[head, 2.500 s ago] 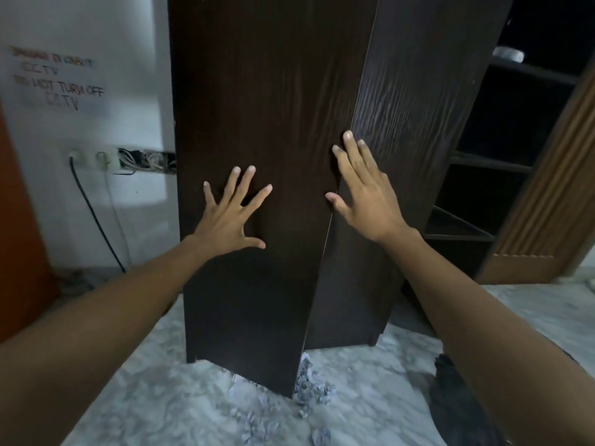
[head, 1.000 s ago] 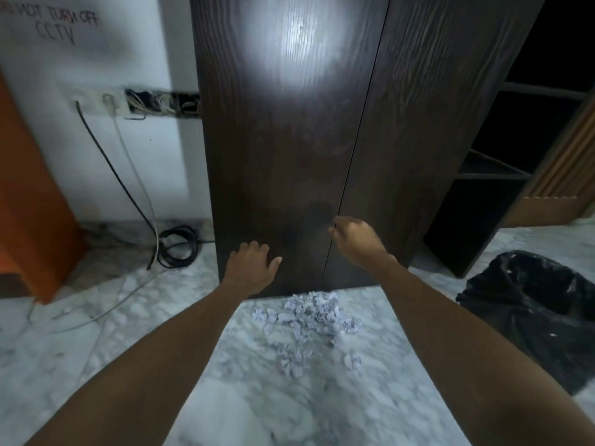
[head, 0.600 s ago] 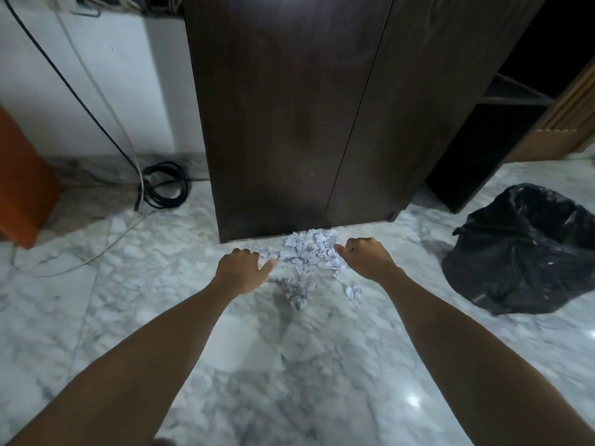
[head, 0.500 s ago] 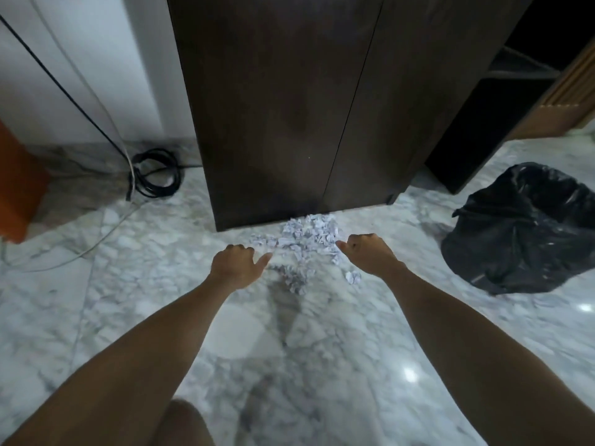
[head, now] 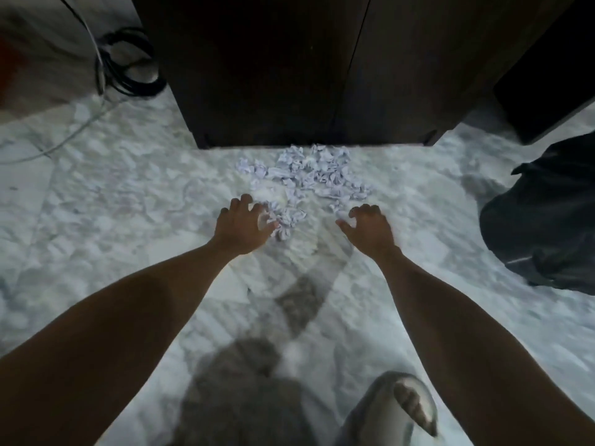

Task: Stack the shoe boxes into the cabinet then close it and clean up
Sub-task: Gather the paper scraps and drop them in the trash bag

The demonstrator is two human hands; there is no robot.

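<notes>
— Cabinet [head: 273, 69] doors are both shut, their dark wood fronts meeting at a thin seam, and the unit stands on the marble floor [head: 128, 201] at the far side of the scene.

— And the mess?

— Crumpled paper scraps [head: 315, 175] lie in a loose heap on the floor just in front of the cabinet's bottom edge. The left hand [head: 243, 226] hangs at the near left edge of the heap, fingers [head: 246, 199] spread and bent like a claw; whether they touch the nearest scraps I cannot tell. The right hand [head: 370, 228] is just near and right of the heap, fingers curled loosely, grasping nothing.

— Anything else around?

— Black trash bag [head: 547, 220] slumps on the floor at the right. A coiled black cable [head: 128, 66] sits at the far left beside the cabinet. A bare foot [head: 415, 410] shows at the near edge.
</notes>
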